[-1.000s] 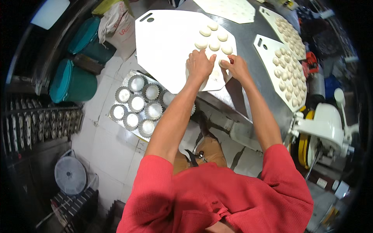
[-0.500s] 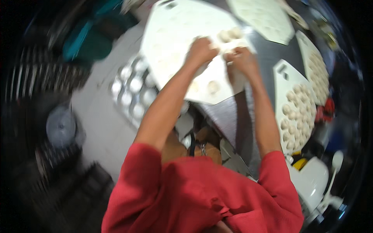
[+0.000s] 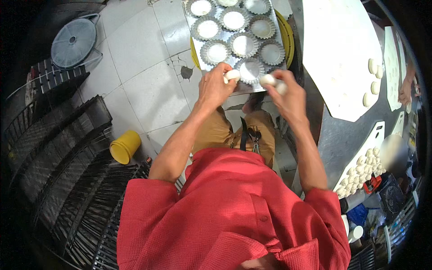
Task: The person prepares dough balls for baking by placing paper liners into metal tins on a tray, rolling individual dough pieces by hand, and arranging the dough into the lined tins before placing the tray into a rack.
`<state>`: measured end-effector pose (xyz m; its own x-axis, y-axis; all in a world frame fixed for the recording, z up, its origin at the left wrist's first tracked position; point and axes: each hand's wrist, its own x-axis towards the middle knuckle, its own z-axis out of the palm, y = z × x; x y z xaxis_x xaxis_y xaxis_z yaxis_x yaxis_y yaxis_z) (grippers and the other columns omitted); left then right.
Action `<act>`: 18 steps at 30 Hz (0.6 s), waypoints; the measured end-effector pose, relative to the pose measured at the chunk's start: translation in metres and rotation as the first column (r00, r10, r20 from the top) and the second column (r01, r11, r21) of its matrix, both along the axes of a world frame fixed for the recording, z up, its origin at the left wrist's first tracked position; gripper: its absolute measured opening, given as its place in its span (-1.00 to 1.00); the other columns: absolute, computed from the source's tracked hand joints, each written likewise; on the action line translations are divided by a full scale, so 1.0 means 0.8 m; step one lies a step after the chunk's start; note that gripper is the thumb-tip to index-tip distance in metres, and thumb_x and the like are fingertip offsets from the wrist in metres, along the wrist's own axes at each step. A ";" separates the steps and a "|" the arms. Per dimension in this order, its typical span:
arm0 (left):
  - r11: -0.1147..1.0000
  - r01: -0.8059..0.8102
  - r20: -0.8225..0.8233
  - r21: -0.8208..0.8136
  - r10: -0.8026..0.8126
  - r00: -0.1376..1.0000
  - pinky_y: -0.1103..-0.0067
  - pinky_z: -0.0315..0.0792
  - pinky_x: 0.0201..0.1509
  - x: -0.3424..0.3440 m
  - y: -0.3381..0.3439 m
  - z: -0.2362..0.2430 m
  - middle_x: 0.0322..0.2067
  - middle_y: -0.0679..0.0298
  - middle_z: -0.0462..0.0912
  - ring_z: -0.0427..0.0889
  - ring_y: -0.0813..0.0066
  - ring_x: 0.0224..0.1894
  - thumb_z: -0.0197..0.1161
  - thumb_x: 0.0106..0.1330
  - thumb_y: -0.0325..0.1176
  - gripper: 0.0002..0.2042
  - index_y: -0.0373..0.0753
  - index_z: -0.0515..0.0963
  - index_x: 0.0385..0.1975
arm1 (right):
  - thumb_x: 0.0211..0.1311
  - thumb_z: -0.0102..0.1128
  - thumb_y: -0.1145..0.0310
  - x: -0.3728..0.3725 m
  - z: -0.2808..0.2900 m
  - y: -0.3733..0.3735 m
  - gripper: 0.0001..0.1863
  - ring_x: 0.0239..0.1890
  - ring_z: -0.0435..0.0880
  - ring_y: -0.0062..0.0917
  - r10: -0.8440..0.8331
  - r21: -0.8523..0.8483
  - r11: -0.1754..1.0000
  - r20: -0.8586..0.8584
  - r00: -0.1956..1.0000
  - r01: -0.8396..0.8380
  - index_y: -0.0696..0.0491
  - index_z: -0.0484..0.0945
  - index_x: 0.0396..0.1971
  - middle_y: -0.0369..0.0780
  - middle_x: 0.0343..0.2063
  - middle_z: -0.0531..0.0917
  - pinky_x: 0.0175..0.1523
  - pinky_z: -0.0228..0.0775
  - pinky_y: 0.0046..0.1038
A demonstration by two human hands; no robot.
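Each hand pinches a dough ball: left hand [image 3: 215, 86], right hand [image 3: 288, 96]. Below them lies a tray [image 3: 191, 20] of fluted tins [image 3: 234, 20]. The counter [image 3: 333, 135] stands just right.

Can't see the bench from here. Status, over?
Left hand and right hand each hold a dough ball. Over tray of tart moulds. Nothing blocking.

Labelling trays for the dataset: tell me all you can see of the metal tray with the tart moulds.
The tray is a flat sheet of dull silvery metal, lying level on a round yellow base above the tiled floor. It carries fluted round metal moulds in close rows, each seemingly lined pale; its far end is cut off by the picture's edge. The left hand and right hand, each holding a dough piece, hover over its near edge.
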<state>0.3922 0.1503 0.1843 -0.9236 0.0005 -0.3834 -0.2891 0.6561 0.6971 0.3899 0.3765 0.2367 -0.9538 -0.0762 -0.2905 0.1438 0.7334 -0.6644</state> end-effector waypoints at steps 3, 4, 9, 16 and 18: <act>0.999 0.032 0.054 -0.027 -0.030 0.998 0.28 0.57 -0.08 0.008 -0.020 -0.071 -0.21 0.06 0.74 0.74 0.06 -0.18 0.36 0.20 -0.36 -0.69 -0.22 0.55 -0.07 | 0.19 0.37 0.27 -0.014 -0.110 -0.041 -0.66 -0.14 0.70 -0.08 0.097 0.116 0.988 0.079 0.992 -0.106 0.04 0.54 -0.08 -0.03 -0.21 0.72 -0.08 0.52 -0.14; 0.992 0.107 0.065 -0.068 -0.103 0.993 0.25 0.57 -0.09 0.007 -0.019 -0.086 -0.21 0.05 0.74 0.73 0.01 -0.18 0.35 0.19 -0.36 -0.69 -0.22 0.55 -0.07 | 0.18 0.36 0.30 -0.016 -0.136 -0.046 -0.66 -0.13 0.69 -0.07 0.133 0.163 0.977 0.052 0.990 -0.140 0.05 0.54 -0.07 -0.04 -0.17 0.71 -0.07 0.52 -0.13; 0.961 0.256 -0.009 -0.108 -0.258 0.966 0.16 0.54 -0.08 0.021 -0.034 -0.119 -0.09 0.00 0.61 0.65 -0.09 -0.12 0.35 0.18 -0.36 -0.66 -0.26 0.51 -0.05 | 0.15 0.35 0.34 -0.009 -0.171 -0.060 -0.62 -0.04 0.65 -0.02 0.204 0.230 0.955 -0.058 0.977 -0.186 0.12 0.51 -0.05 -0.01 -0.05 0.64 0.01 0.48 -0.13; 0.991 0.131 -0.313 0.035 -0.113 0.943 0.20 0.47 0.10 -0.025 -0.075 -0.112 0.03 -0.19 0.43 0.54 -0.13 0.03 0.17 0.22 -0.49 -0.60 -0.36 0.35 0.07 | 0.12 0.17 0.51 -0.070 -0.155 -0.087 -0.59 0.01 0.51 0.08 0.153 0.086 0.986 -0.097 0.983 -0.145 0.20 0.45 0.02 0.08 -0.05 0.51 0.14 0.38 -0.10; 0.982 0.178 -0.200 0.065 -0.162 0.966 0.19 0.41 0.17 -0.067 -0.077 -0.112 -0.02 -0.19 0.48 0.52 -0.13 0.05 0.12 0.21 -0.52 -0.60 -0.37 0.34 0.08 | 0.10 0.18 0.52 -0.101 -0.167 -0.097 -0.59 0.03 0.50 0.06 0.172 0.097 0.983 -0.190 0.967 -0.155 0.22 0.45 0.01 0.06 -0.06 0.51 0.15 0.37 -0.09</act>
